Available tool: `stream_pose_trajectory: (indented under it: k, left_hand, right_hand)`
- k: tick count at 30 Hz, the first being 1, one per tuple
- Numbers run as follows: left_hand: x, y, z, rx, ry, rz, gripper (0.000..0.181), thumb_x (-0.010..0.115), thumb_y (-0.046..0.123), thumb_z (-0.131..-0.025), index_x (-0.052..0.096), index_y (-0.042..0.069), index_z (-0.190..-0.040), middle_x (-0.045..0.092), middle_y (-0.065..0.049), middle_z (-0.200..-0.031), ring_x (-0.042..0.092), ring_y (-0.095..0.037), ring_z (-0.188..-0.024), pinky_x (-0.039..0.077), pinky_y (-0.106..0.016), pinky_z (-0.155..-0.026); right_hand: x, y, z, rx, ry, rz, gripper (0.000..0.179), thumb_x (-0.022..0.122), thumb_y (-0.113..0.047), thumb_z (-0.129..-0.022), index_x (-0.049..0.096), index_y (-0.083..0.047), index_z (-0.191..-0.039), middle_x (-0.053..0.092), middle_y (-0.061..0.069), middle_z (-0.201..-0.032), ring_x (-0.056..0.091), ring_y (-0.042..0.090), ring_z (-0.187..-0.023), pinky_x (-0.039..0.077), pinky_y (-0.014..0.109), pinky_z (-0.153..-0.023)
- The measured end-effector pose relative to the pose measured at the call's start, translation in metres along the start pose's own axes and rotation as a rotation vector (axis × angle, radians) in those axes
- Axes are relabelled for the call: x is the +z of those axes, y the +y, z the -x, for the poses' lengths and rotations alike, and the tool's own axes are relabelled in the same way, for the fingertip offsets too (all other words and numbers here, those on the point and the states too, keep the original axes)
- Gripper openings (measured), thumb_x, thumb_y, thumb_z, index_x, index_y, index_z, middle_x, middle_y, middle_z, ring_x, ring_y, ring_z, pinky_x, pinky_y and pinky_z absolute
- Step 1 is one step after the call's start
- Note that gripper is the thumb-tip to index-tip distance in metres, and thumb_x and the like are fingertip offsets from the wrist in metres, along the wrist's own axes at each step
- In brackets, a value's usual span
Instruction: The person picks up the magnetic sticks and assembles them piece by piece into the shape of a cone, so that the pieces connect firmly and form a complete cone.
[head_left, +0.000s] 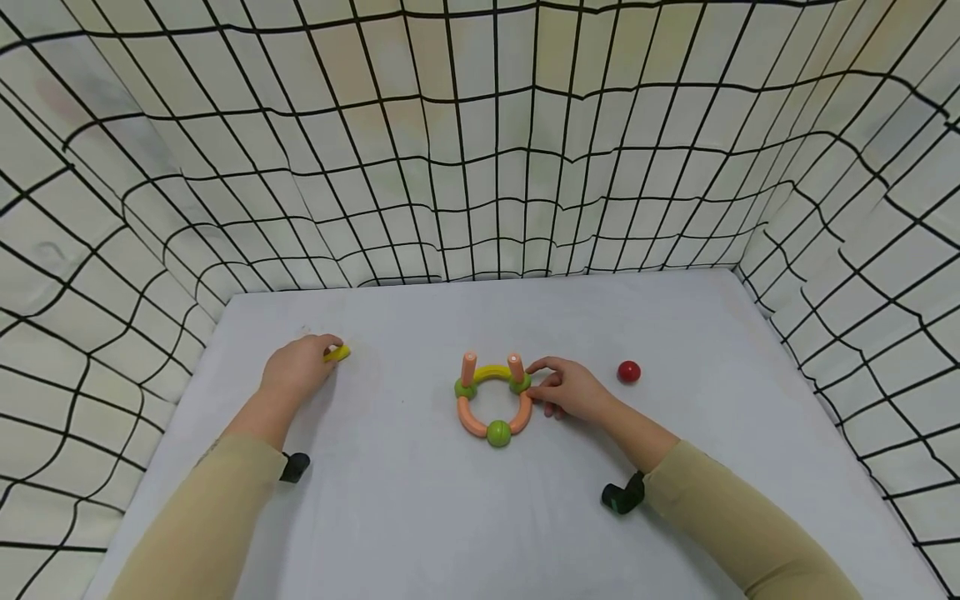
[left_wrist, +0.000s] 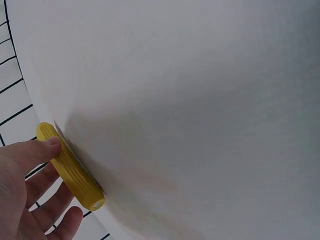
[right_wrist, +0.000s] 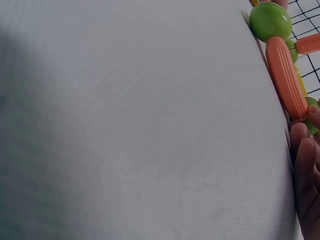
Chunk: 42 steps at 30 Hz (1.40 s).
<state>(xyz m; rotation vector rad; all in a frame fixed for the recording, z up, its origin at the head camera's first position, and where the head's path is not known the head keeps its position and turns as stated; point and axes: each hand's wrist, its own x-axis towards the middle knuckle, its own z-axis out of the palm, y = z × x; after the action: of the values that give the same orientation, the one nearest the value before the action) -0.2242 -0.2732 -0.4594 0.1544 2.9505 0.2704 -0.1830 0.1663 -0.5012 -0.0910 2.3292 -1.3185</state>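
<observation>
In the head view my left hand (head_left: 295, 369) is at the table's left side, pinching a short yellow ribbed toy rod (head_left: 337, 353). The left wrist view shows thumb and fingers on either side of that rod (left_wrist: 75, 172), close over the white surface. My right hand (head_left: 572, 390) is at the right side of a ring-shaped building toy (head_left: 468, 417), with thumb and index finger gripping it around a green ball (head_left: 520, 382). Curved orange rods, a curved yellow rod (head_left: 492, 371) and green balls form the ring. Two orange rods (head_left: 468, 369) stand up from it.
A red ball (head_left: 628, 372) lies on the white table (head_left: 420, 517) to the right of my right hand. Black netting (head_left: 495, 154) over white sheeting rises at the back and both sides. Dark wrist cameras (head_left: 624, 495) are worn at both sleeves.
</observation>
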Motion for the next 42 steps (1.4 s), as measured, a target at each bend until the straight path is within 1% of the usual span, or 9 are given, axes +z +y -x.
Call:
stream_pose_trajectory:
  k: [6, 13, 23, 27, 30, 34, 39, 42]
  left_hand:
    - [-0.004, 0.009, 0.006, 0.007, -0.003, 0.047, 0.038, 0.063, 0.013, -0.096, 0.059, 0.008, -0.133, 0.063, -0.022, -0.124, 0.058, -0.041, -0.112, 0.047, -0.057, -0.090]
    - [-0.005, 0.023, 0.012, 0.047, 0.012, 0.071, 0.037, 0.063, 0.013, -0.096, 0.060, 0.009, -0.133, 0.064, -0.020, -0.122, 0.059, -0.040, -0.112, 0.047, -0.056, -0.090]
    - [-0.001, 0.047, 0.028, 0.106, 0.054, 0.091, 0.036, 0.065, 0.011, -0.095, 0.063, 0.011, -0.131, 0.066, -0.018, -0.122, 0.062, -0.037, -0.111, 0.049, -0.053, -0.090]
    - [0.001, 0.055, 0.036, 0.139, 0.083, 0.096, 0.036, 0.067, 0.011, -0.094, 0.064, 0.012, -0.130, 0.066, -0.016, -0.123, 0.064, -0.035, -0.109, 0.050, -0.051, -0.088]
    - [0.003, 0.062, 0.043, 0.152, 0.103, 0.106, 0.037, 0.069, 0.012, -0.093, 0.065, 0.014, -0.129, 0.066, -0.014, -0.124, 0.064, -0.033, -0.108, 0.051, -0.050, -0.087]
    - [0.005, 0.070, 0.055, 0.166, 0.117, 0.123, 0.038, 0.071, 0.014, -0.092, 0.065, 0.015, -0.130, 0.066, -0.013, -0.125, 0.064, -0.031, -0.108, 0.051, -0.049, -0.088]
    - [0.007, 0.082, 0.069, 0.196, 0.142, 0.148, 0.038, 0.073, 0.015, -0.090, 0.067, 0.015, -0.128, 0.067, -0.010, -0.122, 0.064, -0.029, -0.107, 0.051, -0.047, -0.087]
    - [0.008, 0.088, 0.077, 0.203, 0.152, 0.165, 0.039, 0.074, 0.015, -0.090, 0.067, 0.015, -0.128, 0.068, -0.009, -0.121, 0.064, -0.029, -0.108, 0.052, -0.047, -0.087]
  right_hand:
    - [0.001, -0.001, 0.000, -0.002, -0.002, 0.002, 0.041, 0.076, -0.030, -0.089, 0.060, -0.020, -0.125, 0.069, 0.004, -0.078, 0.060, 0.020, -0.057, 0.051, 0.029, -0.056]
    - [0.000, -0.002, 0.000, 0.004, -0.011, -0.003, 0.043, 0.077, -0.030, -0.088, 0.059, -0.020, -0.126, 0.068, 0.005, -0.078, 0.060, 0.020, -0.058, 0.051, 0.029, -0.057]
    - [0.000, -0.003, 0.000, -0.004, -0.013, 0.000, 0.042, 0.076, -0.030, -0.089, 0.059, -0.019, -0.126, 0.068, 0.004, -0.078, 0.060, 0.020, -0.057, 0.051, 0.029, -0.056]
    - [0.000, -0.004, 0.001, -0.003, -0.012, -0.002, 0.043, 0.076, -0.029, -0.089, 0.059, -0.019, -0.126, 0.068, 0.005, -0.077, 0.060, 0.020, -0.057, 0.051, 0.029, -0.056]
    - [0.000, -0.004, 0.002, -0.009, -0.010, -0.003, 0.042, 0.077, -0.028, -0.089, 0.059, -0.018, -0.126, 0.068, 0.005, -0.076, 0.060, 0.020, -0.056, 0.051, 0.029, -0.056]
    - [0.001, -0.003, 0.002, -0.015, -0.012, 0.000, 0.043, 0.077, -0.028, -0.088, 0.059, -0.018, -0.126, 0.068, 0.005, -0.076, 0.060, 0.019, -0.056, 0.051, 0.029, -0.056]
    - [0.001, -0.003, 0.002, -0.011, -0.007, 0.004, 0.043, 0.077, -0.028, -0.088, 0.059, -0.019, -0.126, 0.067, 0.005, -0.075, 0.060, 0.019, -0.056, 0.051, 0.029, -0.056]
    - [0.001, -0.004, 0.003, -0.012, -0.008, 0.008, 0.042, 0.077, -0.027, -0.089, 0.059, -0.019, -0.126, 0.067, 0.005, -0.075, 0.060, 0.019, -0.056, 0.051, 0.029, -0.055]
